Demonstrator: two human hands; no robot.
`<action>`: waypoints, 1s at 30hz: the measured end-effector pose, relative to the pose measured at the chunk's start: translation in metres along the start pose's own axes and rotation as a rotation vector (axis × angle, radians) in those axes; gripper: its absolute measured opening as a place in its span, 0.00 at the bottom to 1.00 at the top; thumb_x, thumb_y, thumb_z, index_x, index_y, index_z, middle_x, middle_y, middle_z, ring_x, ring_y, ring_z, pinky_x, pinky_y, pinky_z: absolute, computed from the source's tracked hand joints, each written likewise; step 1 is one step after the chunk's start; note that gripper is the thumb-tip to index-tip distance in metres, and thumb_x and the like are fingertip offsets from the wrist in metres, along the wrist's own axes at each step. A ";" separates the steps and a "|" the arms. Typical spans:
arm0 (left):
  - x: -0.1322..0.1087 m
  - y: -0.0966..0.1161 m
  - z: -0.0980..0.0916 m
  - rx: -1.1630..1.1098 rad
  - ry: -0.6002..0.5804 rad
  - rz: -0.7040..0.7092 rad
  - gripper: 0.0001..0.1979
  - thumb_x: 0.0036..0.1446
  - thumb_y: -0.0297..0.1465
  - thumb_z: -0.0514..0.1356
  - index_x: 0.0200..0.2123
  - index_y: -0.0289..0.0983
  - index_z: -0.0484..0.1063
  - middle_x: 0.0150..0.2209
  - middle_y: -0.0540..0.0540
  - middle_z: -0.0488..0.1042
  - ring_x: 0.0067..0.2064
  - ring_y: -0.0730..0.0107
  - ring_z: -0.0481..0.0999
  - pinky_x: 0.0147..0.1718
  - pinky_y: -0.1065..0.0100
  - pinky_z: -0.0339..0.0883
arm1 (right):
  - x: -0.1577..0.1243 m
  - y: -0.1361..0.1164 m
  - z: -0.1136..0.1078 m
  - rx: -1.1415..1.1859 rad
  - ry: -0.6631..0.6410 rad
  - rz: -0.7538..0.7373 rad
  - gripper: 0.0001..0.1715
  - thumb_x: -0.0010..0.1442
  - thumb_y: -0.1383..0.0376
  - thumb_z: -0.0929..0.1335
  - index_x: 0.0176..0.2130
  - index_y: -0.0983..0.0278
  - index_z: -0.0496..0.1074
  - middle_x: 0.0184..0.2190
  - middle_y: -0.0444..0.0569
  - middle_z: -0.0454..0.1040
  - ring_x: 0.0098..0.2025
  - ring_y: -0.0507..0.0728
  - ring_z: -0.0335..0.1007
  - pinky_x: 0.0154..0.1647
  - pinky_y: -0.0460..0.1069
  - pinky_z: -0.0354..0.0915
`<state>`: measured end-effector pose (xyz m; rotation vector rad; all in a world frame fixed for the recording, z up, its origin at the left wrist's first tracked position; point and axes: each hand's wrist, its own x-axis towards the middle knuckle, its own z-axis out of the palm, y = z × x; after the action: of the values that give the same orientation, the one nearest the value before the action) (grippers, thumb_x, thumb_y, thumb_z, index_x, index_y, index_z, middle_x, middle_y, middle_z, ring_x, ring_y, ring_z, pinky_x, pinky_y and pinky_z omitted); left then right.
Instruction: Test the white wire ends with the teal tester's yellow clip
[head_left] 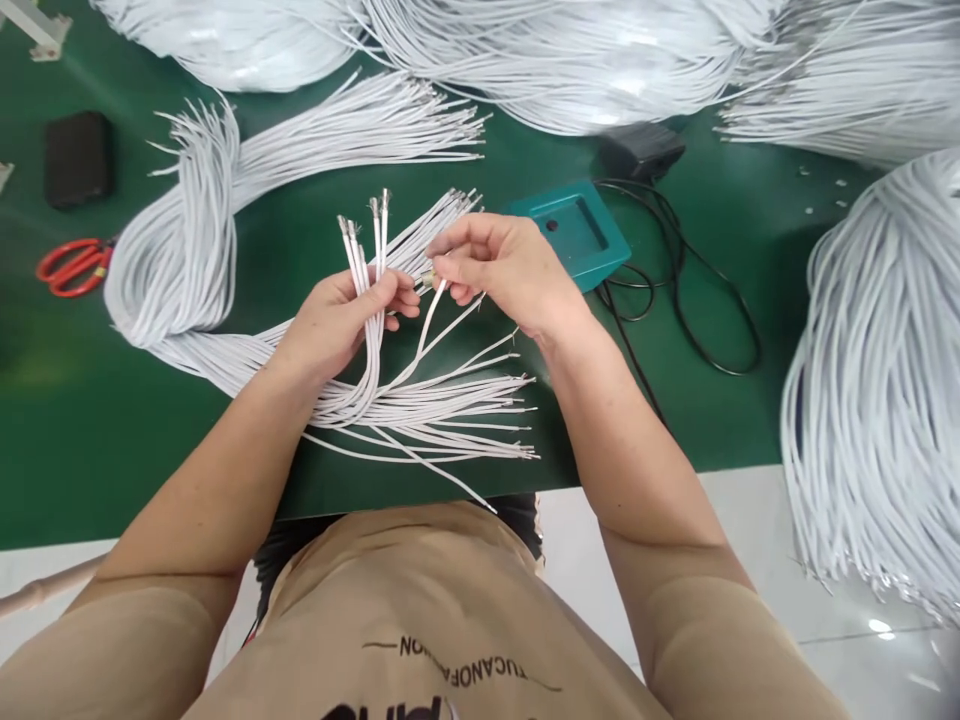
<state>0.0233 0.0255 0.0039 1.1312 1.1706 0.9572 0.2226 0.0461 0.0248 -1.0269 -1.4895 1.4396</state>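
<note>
My left hand [337,320] grips a small bunch of white cables [369,262] that stand upright, their metal-tipped ends fanned out above my fingers. My right hand [502,268] pinches the end of a single white cable [431,305] with a small metal ferrule at its tip, right beside the left hand's fingertips. Below both hands a loose bundle of white cables [450,410] lies on the green table [112,420], its stripped ends pointing right. More cable ends [454,203] stick out behind my hands.
A teal box [592,255] with a recessed top sits just right of my right hand, with black cords [679,290] looping from it. Red scissors [71,265] and a black block [77,157] lie far left. Large white cable bundles [885,380] fill the right and back.
</note>
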 end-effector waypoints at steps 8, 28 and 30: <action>0.001 -0.007 -0.001 -0.116 -0.135 -0.133 0.15 0.54 0.40 0.68 0.38 0.34 0.77 0.32 0.47 0.78 0.35 0.73 0.77 0.34 0.73 0.70 | -0.001 -0.003 -0.001 0.199 0.019 0.071 0.11 0.55 0.64 0.73 0.39 0.66 0.75 0.25 0.43 0.75 0.26 0.48 0.68 0.29 0.43 0.66; 0.002 0.008 -0.014 0.005 -0.031 -0.067 0.12 0.55 0.34 0.68 0.41 0.35 0.77 0.28 0.52 0.73 0.32 0.80 0.71 0.34 0.73 0.67 | -0.011 0.015 0.033 -0.599 -0.385 0.045 0.15 0.41 0.76 0.76 0.18 0.63 0.70 0.18 0.45 0.71 0.32 0.57 0.71 0.37 0.50 0.64; 0.003 0.007 -0.013 0.003 0.011 -0.022 0.17 0.48 0.34 0.72 0.42 0.38 0.77 0.26 0.54 0.72 0.31 0.78 0.71 0.32 0.72 0.67 | -0.012 0.015 0.037 -0.577 -0.478 0.078 0.15 0.38 0.79 0.75 0.17 0.63 0.71 0.15 0.44 0.69 0.27 0.55 0.70 0.31 0.49 0.63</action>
<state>0.0111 0.0313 0.0095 1.1150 1.1911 0.9458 0.1924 0.0219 0.0089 -1.1257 -2.3264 1.3999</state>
